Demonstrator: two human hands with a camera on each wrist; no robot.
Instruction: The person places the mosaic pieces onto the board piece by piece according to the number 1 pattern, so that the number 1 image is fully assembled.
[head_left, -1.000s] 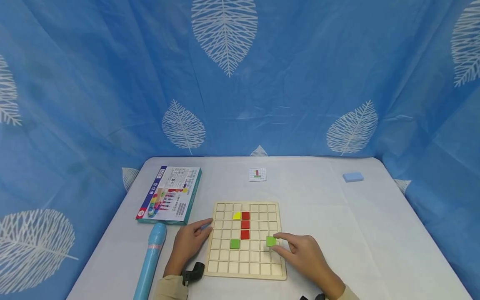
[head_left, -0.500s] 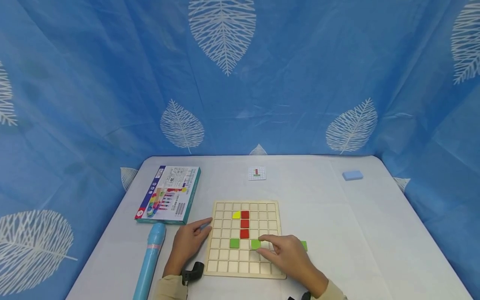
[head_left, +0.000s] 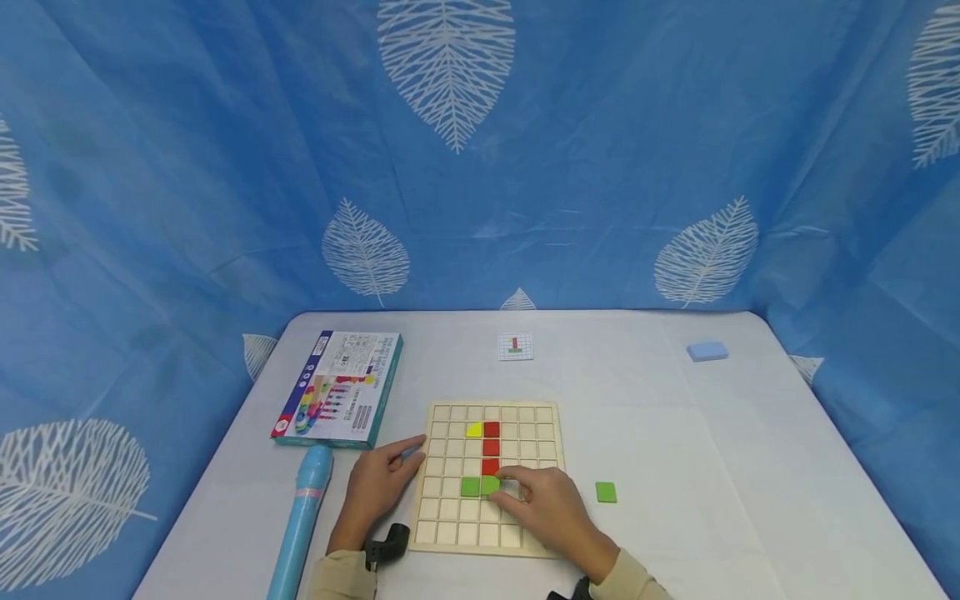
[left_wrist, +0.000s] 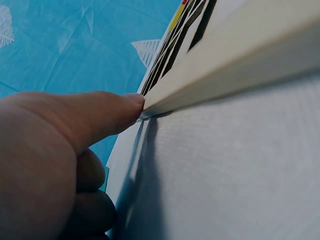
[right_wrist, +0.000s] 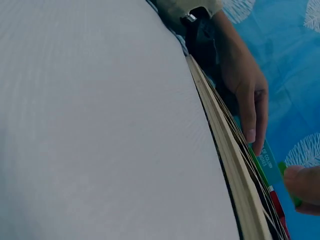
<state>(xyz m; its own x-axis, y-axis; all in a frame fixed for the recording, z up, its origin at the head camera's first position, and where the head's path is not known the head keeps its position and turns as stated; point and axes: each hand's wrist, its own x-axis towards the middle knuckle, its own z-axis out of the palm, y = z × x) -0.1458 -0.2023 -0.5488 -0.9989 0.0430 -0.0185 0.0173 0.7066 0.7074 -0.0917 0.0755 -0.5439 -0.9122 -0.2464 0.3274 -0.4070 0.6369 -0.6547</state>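
Observation:
My right hand (head_left: 551, 510) pinches a green square tile (head_left: 489, 486) between thumb and forefinger. In the head view the tile appears over the cell below a column of red tiles (head_left: 491, 448). Another green tile (head_left: 470, 487) sits in the cell to its left, and a yellow piece with a rounded corner (head_left: 474, 430) lies beside the top red tile. These pieces are in a wooden grid board (head_left: 450, 548). My left hand (head_left: 378, 483) touches the board's left edge with thumb and forefinger. The right wrist view shows the held tile's edge (right_wrist: 282, 167) raised off the board.
A loose green tile (head_left: 606, 492) lies on the table right of the board. Behind the board is a small pattern card (head_left: 515, 347). A boxed set (head_left: 341, 387) and a light blue tube (head_left: 300, 525) lie at left; a blue block (head_left: 707, 352) is far right.
My right hand has carried the green tile leftward across the board, from its right side to beside the seated green tile. The loose green tile has come into view. My left hand stays put.

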